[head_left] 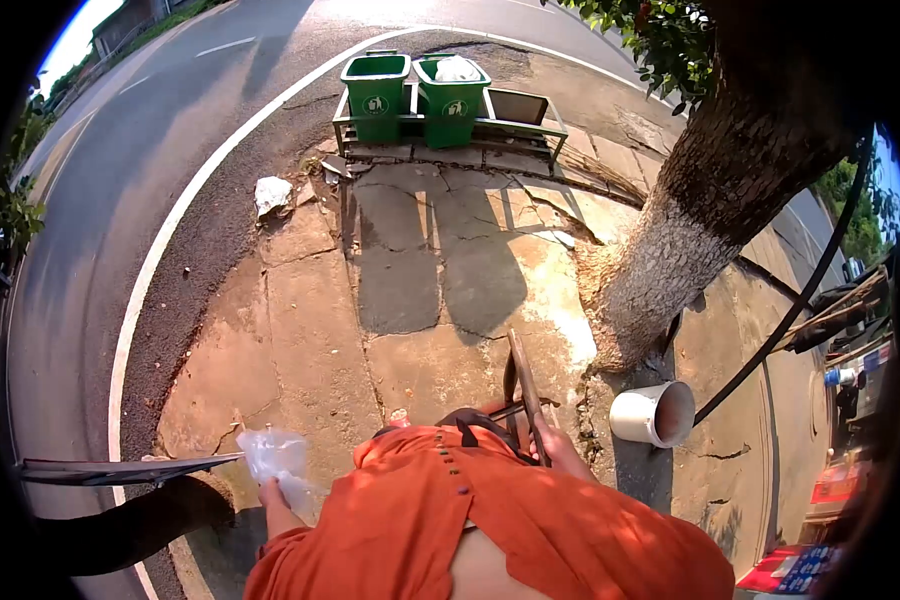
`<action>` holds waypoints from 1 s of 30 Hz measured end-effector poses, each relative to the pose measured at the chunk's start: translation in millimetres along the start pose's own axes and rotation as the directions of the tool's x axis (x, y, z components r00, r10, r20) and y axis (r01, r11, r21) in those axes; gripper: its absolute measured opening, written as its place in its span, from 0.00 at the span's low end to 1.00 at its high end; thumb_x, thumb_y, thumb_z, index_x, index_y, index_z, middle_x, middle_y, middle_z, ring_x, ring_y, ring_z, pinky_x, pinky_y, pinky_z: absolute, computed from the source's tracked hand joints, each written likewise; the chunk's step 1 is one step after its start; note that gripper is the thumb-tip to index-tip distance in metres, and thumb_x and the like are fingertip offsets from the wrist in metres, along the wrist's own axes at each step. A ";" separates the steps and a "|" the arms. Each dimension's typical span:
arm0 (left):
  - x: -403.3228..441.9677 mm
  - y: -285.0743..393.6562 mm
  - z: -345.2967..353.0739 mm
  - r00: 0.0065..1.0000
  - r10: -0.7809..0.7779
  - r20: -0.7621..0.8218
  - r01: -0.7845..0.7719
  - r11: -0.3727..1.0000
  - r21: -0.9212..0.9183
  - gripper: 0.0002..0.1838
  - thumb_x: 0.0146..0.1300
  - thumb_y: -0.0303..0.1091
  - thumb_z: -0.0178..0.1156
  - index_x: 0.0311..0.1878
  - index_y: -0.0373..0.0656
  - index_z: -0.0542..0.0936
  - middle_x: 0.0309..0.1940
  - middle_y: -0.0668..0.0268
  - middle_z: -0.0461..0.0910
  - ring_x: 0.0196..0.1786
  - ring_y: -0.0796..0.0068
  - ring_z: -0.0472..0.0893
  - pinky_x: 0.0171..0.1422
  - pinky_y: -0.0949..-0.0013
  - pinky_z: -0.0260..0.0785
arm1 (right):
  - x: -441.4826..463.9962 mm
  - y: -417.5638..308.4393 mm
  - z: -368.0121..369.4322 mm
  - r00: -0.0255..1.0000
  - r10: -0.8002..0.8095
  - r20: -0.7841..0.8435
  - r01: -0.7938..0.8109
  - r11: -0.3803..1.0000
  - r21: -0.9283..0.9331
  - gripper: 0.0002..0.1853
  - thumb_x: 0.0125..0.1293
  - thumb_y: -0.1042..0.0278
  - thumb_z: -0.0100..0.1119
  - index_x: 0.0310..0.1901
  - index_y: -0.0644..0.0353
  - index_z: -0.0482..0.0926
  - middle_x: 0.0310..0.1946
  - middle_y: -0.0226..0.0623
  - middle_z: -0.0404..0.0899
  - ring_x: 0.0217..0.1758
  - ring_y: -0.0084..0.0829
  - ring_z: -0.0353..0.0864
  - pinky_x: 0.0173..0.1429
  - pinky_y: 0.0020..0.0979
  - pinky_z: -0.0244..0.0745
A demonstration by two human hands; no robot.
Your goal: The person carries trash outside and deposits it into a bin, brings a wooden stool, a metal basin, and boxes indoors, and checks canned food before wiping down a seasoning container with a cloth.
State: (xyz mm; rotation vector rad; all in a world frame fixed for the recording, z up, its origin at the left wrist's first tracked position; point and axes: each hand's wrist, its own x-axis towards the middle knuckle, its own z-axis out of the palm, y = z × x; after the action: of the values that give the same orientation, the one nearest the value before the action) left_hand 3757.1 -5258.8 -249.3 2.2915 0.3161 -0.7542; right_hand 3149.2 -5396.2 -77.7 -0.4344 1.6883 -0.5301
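My left hand [278,500] is at the lower left, closed on a thin, clear plastic bag [273,458] that hangs crumpled above the pavement. In my right hand [564,455], near the front of my orange shirt [400,500], is a brown wooden-looking stick [524,375], slanting up and away from me. Dark curved parts stand beside the stick; whether they are joined to it I cannot tell. Most of the right hand's fingers are hidden.
Two green bins [376,105] stand in a metal rack [510,128] ahead by the road. A white bucket [635,415] lies tilted beside the tree trunk [660,255] on the right. White litter [272,195] lies near the curb. A dark flat-edged object [130,467] juts in at left.
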 end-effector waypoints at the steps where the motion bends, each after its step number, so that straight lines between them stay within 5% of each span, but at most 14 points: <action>1: 12.9 55.8 28.6 0.957 0.226 0.182 -0.255 0.955 0.150 0.21 0.49 0.33 0.62 0.45 0.28 0.80 0.43 0.53 0.82 0.39 0.59 0.80 0.46 0.59 0.72 | 10.2 -20.3 4.2 1.000 0.010 -0.004 -0.010 1.000 0.027 0.28 0.67 0.35 0.54 0.34 0.58 0.75 0.17 0.29 0.73 0.15 0.25 0.71 0.20 0.26 0.67; 5: -10.4 271.4 162.2 0.743 0.490 0.455 -0.522 0.851 -0.063 0.22 0.50 0.36 0.63 0.49 0.34 0.81 0.41 0.61 0.83 0.41 0.68 0.80 0.47 0.65 0.71 | 81.3 -90.2 16.6 0.999 -0.023 -0.040 0.026 0.998 0.064 0.26 0.68 0.37 0.53 0.34 0.56 0.72 0.17 0.29 0.71 0.16 0.24 0.70 0.20 0.27 0.68; 8: -65.8 393.3 244.5 0.647 0.465 0.604 -0.528 0.845 -0.085 0.21 0.54 0.35 0.65 0.51 0.36 0.81 0.41 0.66 0.83 0.40 0.73 0.80 0.46 0.68 0.71 | 127.0 -153.3 39.1 0.999 -0.046 -0.015 0.047 0.996 0.075 0.25 0.69 0.38 0.52 0.34 0.56 0.72 0.17 0.30 0.71 0.15 0.25 0.70 0.20 0.27 0.68; 10: -83.1 446.0 298.6 0.624 0.452 0.637 -0.549 0.834 -0.054 0.20 0.56 0.34 0.66 0.51 0.37 0.81 0.41 0.67 0.84 0.39 0.74 0.80 0.46 0.69 0.71 | 175.0 -200.1 51.1 0.999 -0.035 -0.036 0.038 0.994 0.104 0.25 0.69 0.37 0.53 0.34 0.56 0.72 0.17 0.30 0.71 0.15 0.25 0.70 0.20 0.27 0.68; 12: -96.8 494.2 352.8 0.403 0.545 0.735 -0.605 0.761 -0.234 0.16 0.60 0.32 0.66 0.50 0.38 0.82 0.39 0.69 0.84 0.38 0.76 0.80 0.46 0.71 0.72 | 222.5 -250.8 55.3 0.999 -0.030 -0.034 0.033 0.993 0.115 0.25 0.68 0.37 0.54 0.34 0.56 0.72 0.17 0.31 0.71 0.14 0.25 0.70 0.20 0.27 0.68; 14: -107.1 531.3 403.3 0.347 0.530 0.773 -0.634 0.741 -0.223 0.11 0.58 0.28 0.67 0.45 0.38 0.84 0.38 0.68 0.85 0.38 0.79 0.80 0.46 0.72 0.72 | 276.2 -299.4 54.2 0.998 -0.029 -0.055 0.034 0.996 0.081 0.25 0.67 0.37 0.55 0.34 0.56 0.73 0.16 0.30 0.71 0.15 0.24 0.69 0.20 0.26 0.68; 16: -109.2 566.6 448.8 0.427 0.514 0.744 -0.773 0.634 0.005 0.11 0.57 0.26 0.67 0.44 0.35 0.84 0.38 0.68 0.85 0.38 0.79 0.80 0.46 0.73 0.72 | 307.9 -352.9 50.2 0.999 0.009 -0.053 -0.004 0.996 0.093 0.25 0.67 0.37 0.55 0.34 0.56 0.73 0.17 0.30 0.71 0.15 0.24 0.69 0.20 0.25 0.68; 18: -97.1 598.7 502.7 0.338 0.474 0.813 -0.750 0.658 -0.072 0.14 0.55 0.31 0.68 0.46 0.40 0.85 0.37 0.65 0.86 0.39 0.72 0.83 0.46 0.68 0.73 | 344.0 -391.5 41.7 0.999 -0.016 -0.039 0.020 0.994 0.105 0.26 0.67 0.37 0.55 0.34 0.56 0.73 0.17 0.30 0.71 0.16 0.24 0.70 0.21 0.26 0.68; 20: -192.0 668.1 533.1 0.381 0.597 0.706 -0.910 0.107 0.401 0.17 0.54 0.39 0.67 0.49 0.52 0.86 0.39 0.60 0.86 0.42 0.62 0.84 0.48 0.61 0.73 | 365.4 -432.2 31.4 1.000 0.025 -0.004 -0.024 0.993 0.115 0.26 0.66 0.37 0.57 0.36 0.57 0.72 0.19 0.30 0.72 0.18 0.23 0.70 0.22 0.26 0.69; 21: -206.0 689.9 553.6 0.296 0.639 0.710 -0.942 0.070 0.329 0.17 0.55 0.42 0.63 0.50 0.60 0.85 0.43 0.57 0.83 0.47 0.57 0.83 0.49 0.58 0.73 | 373.6 -448.5 26.5 0.999 0.033 -0.004 -0.032 0.993 0.111 0.26 0.66 0.37 0.58 0.35 0.56 0.73 0.21 0.29 0.72 0.19 0.23 0.71 0.23 0.25 0.70; 24: -233.7 767.1 631.3 0.230 0.655 0.720 -0.927 -0.078 0.367 0.17 0.57 0.37 0.60 0.51 0.58 0.85 0.48 0.59 0.82 0.48 0.58 0.82 0.51 0.60 0.74 | 403.5 -476.8 21.2 0.998 0.058 -0.003 -0.057 0.986 0.155 0.24 0.65 0.39 0.60 0.35 0.56 0.73 0.19 0.29 0.73 0.17 0.22 0.70 0.22 0.25 0.69; 26: -221.4 813.0 698.2 0.103 0.747 0.656 -0.914 -0.190 0.359 0.18 0.58 0.34 0.57 0.51 0.59 0.85 0.49 0.62 0.81 0.50 0.58 0.81 0.52 0.60 0.74 | 421.6 -488.8 25.4 0.997 0.056 -0.044 -0.047 0.982 0.181 0.24 0.64 0.39 0.61 0.34 0.56 0.75 0.18 0.29 0.73 0.17 0.21 0.71 0.22 0.24 0.69; 30: -279.0 943.2 806.1 -0.003 0.727 0.687 -0.870 -0.340 0.356 0.19 0.57 0.28 0.57 0.48 0.62 0.86 0.43 0.64 0.80 0.49 0.59 0.81 0.53 0.60 0.74 | 455.7 -516.5 46.3 0.992 0.006 -0.127 0.016 0.984 0.177 0.22 0.64 0.43 0.63 0.33 0.56 0.75 0.18 0.27 0.72 0.17 0.20 0.69 0.24 0.23 0.66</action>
State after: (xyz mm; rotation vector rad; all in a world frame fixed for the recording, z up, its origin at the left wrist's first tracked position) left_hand 3580.9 -6501.8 -46.9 2.1676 -2.1530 -0.1466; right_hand 3110.7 -6080.5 -160.6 -0.2802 1.7436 -0.7185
